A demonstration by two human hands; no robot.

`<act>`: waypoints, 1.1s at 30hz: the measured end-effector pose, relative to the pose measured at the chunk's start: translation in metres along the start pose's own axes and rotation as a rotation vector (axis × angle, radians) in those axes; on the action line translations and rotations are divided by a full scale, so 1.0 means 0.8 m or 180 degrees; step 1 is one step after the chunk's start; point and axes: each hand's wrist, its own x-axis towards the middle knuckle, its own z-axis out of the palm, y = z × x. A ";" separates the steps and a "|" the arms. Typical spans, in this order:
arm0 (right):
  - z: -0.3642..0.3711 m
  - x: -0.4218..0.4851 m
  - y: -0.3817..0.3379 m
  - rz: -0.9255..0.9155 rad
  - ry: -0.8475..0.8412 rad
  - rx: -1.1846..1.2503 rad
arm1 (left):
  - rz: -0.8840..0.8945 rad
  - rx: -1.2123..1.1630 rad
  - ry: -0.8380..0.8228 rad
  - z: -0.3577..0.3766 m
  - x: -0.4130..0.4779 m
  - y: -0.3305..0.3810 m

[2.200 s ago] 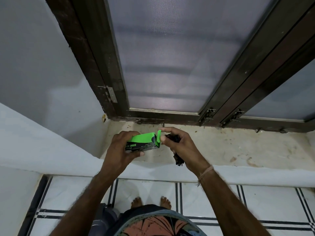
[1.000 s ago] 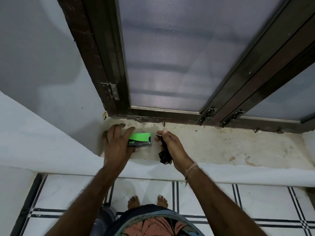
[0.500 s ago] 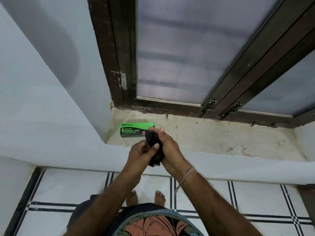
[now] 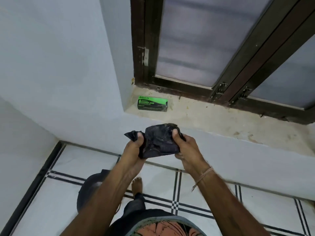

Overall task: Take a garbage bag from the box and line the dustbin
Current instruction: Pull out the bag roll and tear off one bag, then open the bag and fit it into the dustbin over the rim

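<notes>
Garbage bag (image 4: pixel 160 142) (crumpled), box (image 4: pixel 152 103) on sill (image 4: pixel 213 120)

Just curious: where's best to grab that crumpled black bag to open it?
Probably opposite edges of the garbage bag, one hand from each side, thumbs on top: it's a folded wad with a loose corner sticking out by the left hand.

Thin thread band (image 4: pixel 202 176) on right wrist, orange-and-black print shirt (image 4: pixel 163 227), bare foot (image 4: pixel 137 184)
</notes>
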 end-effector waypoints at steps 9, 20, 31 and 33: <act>-0.033 -0.106 0.065 0.0441 0.0047 0.1673 | 0.0125 0.0151 0.0685 -0.110 -0.140 -0.057; 0.089 -0.235 0.115 0.0127 -0.0585 0.0805 | 0.0057 0.0287 0.0734 -0.280 -0.235 -0.046; 0.345 -0.380 0.202 0.0403 -0.1017 0.0797 | 0.1285 0.2246 -0.0038 -0.441 -0.385 0.037; 0.374 -0.405 0.205 0.0378 -0.1105 0.0763 | 0.1188 0.1813 -0.0630 -0.452 -0.397 0.048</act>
